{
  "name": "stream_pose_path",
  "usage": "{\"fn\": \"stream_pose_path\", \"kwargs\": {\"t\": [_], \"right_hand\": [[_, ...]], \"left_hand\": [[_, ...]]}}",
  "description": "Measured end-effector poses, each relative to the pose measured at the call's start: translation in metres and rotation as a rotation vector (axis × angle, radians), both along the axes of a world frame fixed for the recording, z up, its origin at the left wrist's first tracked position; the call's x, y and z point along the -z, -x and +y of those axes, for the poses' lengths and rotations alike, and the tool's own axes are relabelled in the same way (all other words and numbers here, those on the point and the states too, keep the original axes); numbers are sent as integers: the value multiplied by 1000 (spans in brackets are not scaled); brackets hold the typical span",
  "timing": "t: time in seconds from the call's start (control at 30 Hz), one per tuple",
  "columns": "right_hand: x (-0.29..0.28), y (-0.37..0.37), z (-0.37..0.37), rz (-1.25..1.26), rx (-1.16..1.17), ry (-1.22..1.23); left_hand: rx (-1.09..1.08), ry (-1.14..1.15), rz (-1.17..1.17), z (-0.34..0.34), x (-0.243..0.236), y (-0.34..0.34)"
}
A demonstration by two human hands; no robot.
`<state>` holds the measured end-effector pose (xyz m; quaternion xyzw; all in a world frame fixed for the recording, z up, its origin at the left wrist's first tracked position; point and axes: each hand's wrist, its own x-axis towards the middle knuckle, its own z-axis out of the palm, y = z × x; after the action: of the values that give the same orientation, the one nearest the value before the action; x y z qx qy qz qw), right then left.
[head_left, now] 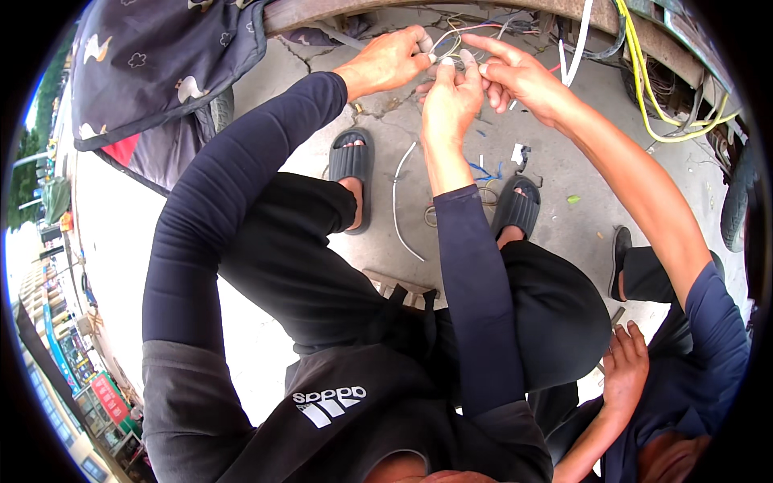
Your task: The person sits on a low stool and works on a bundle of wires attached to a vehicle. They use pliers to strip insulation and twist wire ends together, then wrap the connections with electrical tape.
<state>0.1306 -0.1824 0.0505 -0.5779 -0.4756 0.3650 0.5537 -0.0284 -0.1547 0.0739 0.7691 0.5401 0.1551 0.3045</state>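
Note:
Near the top of the head view, my left hand (390,60) is closed, with thumb and fingertips pinched at a thin electrical wire (443,36). Just to its right, my right hand (452,101) is raised with its fingertips pinched together among the same bundle of thin coloured wires (483,32). What exactly lies between the right fingertips is too small to make out. A co-worker's hand (523,76) reaches in from the right, its index finger pointing at the wires and its other fingers right beside my right hand.
Thick yellow cables (640,72) and a white cable (577,48) hang at upper right. A patterned dark quilted cover (161,64) drapes at upper left. Wire offcuts, including a curved white piece (395,193) and blue bits (485,171), lie on the cracked concrete. The co-worker's other hand (626,366) is beside my knee.

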Motion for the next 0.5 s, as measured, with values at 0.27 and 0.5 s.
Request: {"fn": "stream_pose_path", "kwargs": {"t": [0.27, 0.5], "right_hand": [[42, -2, 26, 495, 135, 158], [45, 6, 16, 788, 16, 314]], "left_hand": [[-9, 15, -36, 8, -3, -15], [-46, 22, -107, 23, 14, -16]]}}
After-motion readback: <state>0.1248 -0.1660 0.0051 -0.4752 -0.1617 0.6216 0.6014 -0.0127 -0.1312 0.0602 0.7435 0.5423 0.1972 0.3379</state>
